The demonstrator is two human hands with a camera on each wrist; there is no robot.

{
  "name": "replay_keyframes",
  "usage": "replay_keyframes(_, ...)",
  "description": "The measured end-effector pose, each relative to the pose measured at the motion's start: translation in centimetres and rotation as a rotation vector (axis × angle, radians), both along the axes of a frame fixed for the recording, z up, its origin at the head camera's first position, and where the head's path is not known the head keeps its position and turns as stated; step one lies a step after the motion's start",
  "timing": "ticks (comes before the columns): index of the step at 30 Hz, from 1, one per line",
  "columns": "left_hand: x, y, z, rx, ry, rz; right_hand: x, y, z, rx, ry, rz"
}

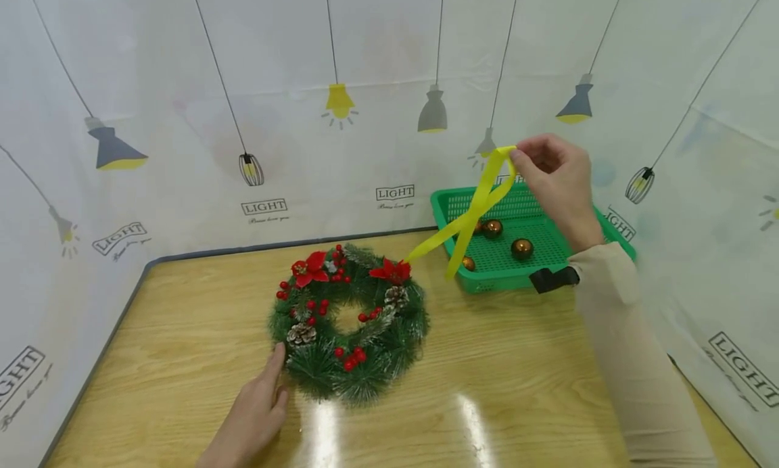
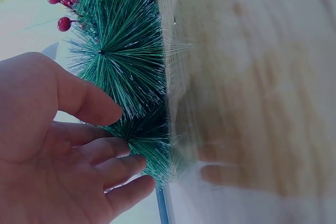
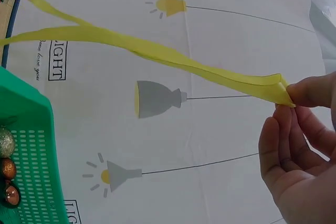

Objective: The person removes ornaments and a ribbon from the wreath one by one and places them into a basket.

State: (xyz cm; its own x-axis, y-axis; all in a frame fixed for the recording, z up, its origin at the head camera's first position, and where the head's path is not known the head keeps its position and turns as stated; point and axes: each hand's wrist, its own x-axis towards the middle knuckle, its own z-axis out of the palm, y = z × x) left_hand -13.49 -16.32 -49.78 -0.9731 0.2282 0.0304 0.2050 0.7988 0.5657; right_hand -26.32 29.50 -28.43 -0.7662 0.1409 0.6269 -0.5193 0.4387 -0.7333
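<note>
A green Christmas wreath with red flowers, red berries and pine cones lies on the wooden table. My left hand is at its lower left edge, fingers fairly straight; in the left wrist view the fingertips meet the green needles. Raised above the basket, my right hand pinches a yellow ribbon between thumb and fingers. The ribbon hangs in a loop with two tails that cross; one tail runs down to the red flower at the wreath's upper right, and the other dangles at the basket's near left corner.
A green plastic basket with several shiny copper-brown baubles stands at the back right of the table. Behind and at both sides rises a white sheet printed with lamps.
</note>
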Motion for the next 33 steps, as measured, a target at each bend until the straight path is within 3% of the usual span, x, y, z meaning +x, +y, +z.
replay_keyframes(9, 0.0, 0.1, -0.3, 0.005, 0.021, -0.002, -0.9, 3.4, 0.1, -0.041, -0.072, -0.105)
replay_keyframes(24, 0.1, 0.2, -0.5, 0.008, 0.037, 0.001, -1.5, 6.6, 0.6, 0.049, -0.091, -0.194)
replay_keyframes(33, 0.1, 0.2, -0.3, 0.009, 0.057, 0.001, -1.7, 7.7, 0.6, 0.042, -0.069, -0.197)
